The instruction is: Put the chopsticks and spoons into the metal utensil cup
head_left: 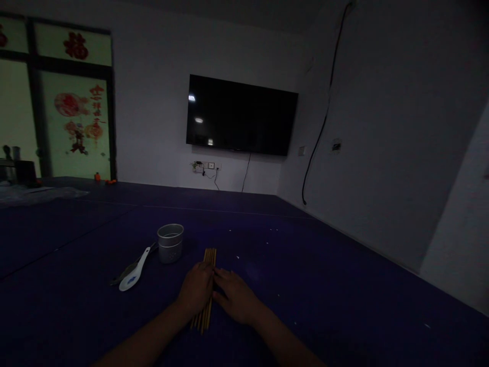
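Observation:
A bundle of several wooden chopsticks [201, 321] lies lengthwise on the dark blue surface in front of me. Across its middle, my left hand [195, 288] is closed over the sticks and hides part of them. From the right side, my right hand [236, 296] reaches to the bundle, its fingers stretched out at the sticks and the thumb apart. To the left of the hands, a grey metal cup [170, 247] stands upright. Beside the cup lies a white spoon [133, 278] with a blue mark in its bowl, partly over a dark, slim utensil [121, 276].
Small white scraps [237, 257] dot the dark blue surface [344, 295]. Clear plastic sheeting [42, 195] and small orange objects [110, 182] are at the far left. A television [240, 114] hangs on the far wall; a black cable [321, 132] runs down the right wall.

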Motion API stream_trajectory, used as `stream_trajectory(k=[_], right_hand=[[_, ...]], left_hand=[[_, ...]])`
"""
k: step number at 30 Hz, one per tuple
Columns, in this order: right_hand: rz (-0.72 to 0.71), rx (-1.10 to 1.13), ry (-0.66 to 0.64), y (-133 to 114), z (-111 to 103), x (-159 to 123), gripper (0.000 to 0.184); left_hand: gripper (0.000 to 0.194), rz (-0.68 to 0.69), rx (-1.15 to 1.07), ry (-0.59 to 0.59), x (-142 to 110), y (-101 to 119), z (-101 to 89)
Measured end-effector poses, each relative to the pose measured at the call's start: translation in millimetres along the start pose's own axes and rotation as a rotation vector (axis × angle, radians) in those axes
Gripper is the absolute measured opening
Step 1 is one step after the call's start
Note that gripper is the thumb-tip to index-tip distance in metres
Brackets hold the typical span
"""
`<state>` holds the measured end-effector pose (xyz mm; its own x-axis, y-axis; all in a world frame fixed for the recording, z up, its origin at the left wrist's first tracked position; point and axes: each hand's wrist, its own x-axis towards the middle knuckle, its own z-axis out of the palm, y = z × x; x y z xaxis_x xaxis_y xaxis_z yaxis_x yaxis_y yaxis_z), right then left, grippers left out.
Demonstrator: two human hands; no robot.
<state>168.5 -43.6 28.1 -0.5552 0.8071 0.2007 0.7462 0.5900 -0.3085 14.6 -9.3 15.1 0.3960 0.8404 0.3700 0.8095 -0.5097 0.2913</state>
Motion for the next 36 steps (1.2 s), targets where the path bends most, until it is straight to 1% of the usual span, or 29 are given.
stream_trajectory(k=[7, 13, 18, 25, 30, 36], right_hand=[[-0.006, 0.002, -0.005, 2.6, 1.6, 0.8, 0.050], [-0.011, 0.008, 0.007, -0.9, -0.5, -0.2, 0.050], [0.002, 0.004, -0.015, -2.8, -2.3, -0.7, 0.050], [-0.012, -0.005, -0.012, -0.2, -0.1, -1.9, 0.055], [-0.001, -0.011, -0.007, -1.1, -0.4, -2.5, 0.054], [0.013, -0.027, 0.005, 0.6, 2.7, -2.1, 0.055]], left_hand=[[0.034, 0.008, -0.013, 0.001, -0.3, -0.2, 0.3], [0.035, -0.013, -0.022, 0.009, -0.7, 1.2, -0.9], [0.036, -0.011, -0.017, 0.029, -2.1, 3.1, -2.7], [0.035, 0.015, -0.007, 0.014, -2.1, 3.2, -3.3], [0.035, 0.001, -0.017, 0.020, -2.8, 5.4, -5.5], [0.034, 0.017, -0.013, 0.019, -2.1, 2.8, -2.0]])
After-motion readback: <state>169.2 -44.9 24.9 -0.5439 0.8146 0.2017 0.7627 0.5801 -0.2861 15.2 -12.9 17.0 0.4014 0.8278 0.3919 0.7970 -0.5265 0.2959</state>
